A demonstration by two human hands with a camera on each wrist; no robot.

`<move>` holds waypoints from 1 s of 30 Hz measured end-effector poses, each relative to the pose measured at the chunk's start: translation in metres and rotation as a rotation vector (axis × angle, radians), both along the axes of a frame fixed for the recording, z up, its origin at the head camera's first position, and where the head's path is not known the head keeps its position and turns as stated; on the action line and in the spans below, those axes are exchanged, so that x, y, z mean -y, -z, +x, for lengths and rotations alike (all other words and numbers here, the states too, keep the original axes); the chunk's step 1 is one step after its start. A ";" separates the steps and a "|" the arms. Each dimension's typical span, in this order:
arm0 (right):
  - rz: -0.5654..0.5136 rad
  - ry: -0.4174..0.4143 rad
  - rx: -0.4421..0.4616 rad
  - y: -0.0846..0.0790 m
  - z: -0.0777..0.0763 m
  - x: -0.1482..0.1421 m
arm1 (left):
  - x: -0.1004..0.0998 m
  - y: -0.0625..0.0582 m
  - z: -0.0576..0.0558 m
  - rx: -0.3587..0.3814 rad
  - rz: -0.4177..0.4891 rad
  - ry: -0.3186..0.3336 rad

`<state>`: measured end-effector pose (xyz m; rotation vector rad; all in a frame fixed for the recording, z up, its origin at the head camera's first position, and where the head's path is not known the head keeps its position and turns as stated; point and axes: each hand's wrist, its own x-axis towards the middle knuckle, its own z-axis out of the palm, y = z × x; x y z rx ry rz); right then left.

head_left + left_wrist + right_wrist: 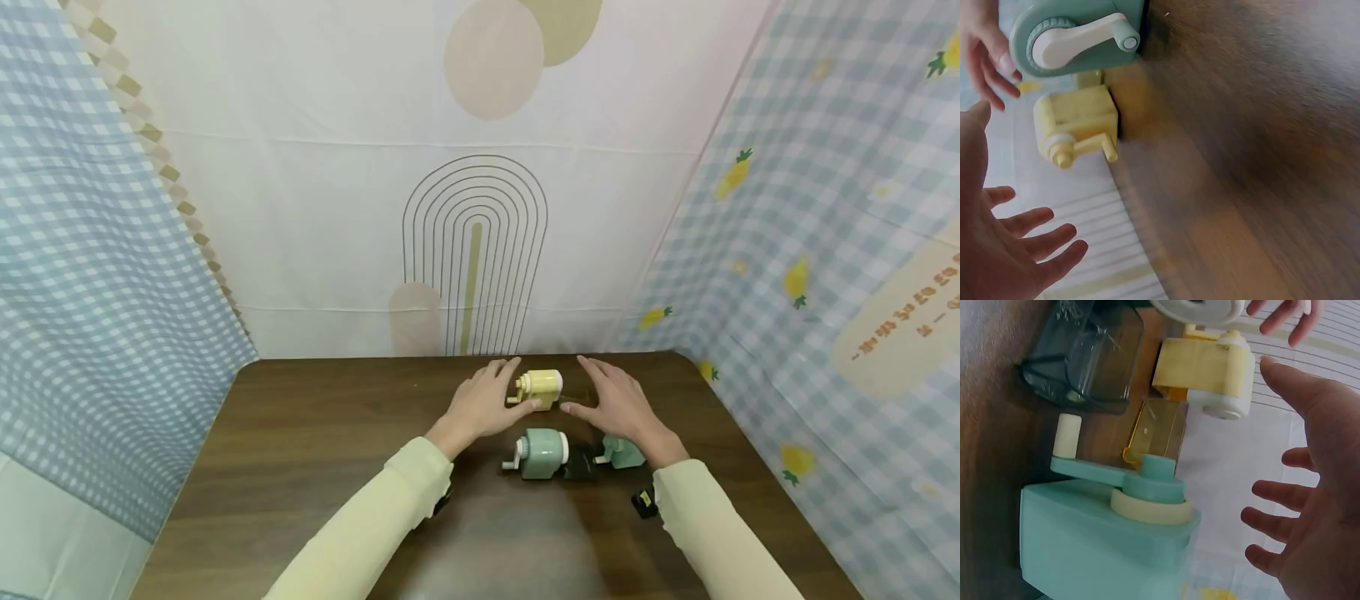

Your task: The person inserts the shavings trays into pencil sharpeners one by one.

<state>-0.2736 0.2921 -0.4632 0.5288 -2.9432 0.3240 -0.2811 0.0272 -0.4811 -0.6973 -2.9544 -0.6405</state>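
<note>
Head view. Item 1: yellow crank pencil sharpener [546,386], set toward far edge of wood-look table [315,467], between both hands. L hand [483,402]: fingers extended, thumb apart, nothing held. R hand [621,404]: ditto, approx. mirrored. Item 2: green crank pencil sharpener [545,455], nearer the person, w/ dark clear drawer [579,465] just beside. Item 3: teal crank pencil sharpener [622,452], partly behind R wrist. Item 4: small black item [643,503] by R sleeve [712,517], part covered, ID n/a. Risk (judged): item 1 could have tipped if one hand met it first; low R sleeve could have snagged item 3's crank.

L wrist view. Gap showed betw. L hand and item 1. Tabletop blurred; item 2 cut off at top.

R wrist view. Amber clear drawer [1158,434] lay near item 1, apart from its body; poss. nudged by a wide R-hand sweep. Item 3 cut off at bottom. Dark drawer: contents vs. glare unclear.
</note>
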 end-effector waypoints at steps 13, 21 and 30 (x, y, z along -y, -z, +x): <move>0.080 0.011 0.185 0.013 -0.025 -0.003 | -0.047 0.008 -0.011 0.002 -0.059 0.045; 0.147 0.031 0.234 0.019 -0.035 -0.002 | -0.062 0.008 -0.023 0.019 -0.074 0.052; 0.213 0.060 0.304 0.023 -0.040 -0.003 | -0.080 0.010 -0.040 0.040 -0.187 0.088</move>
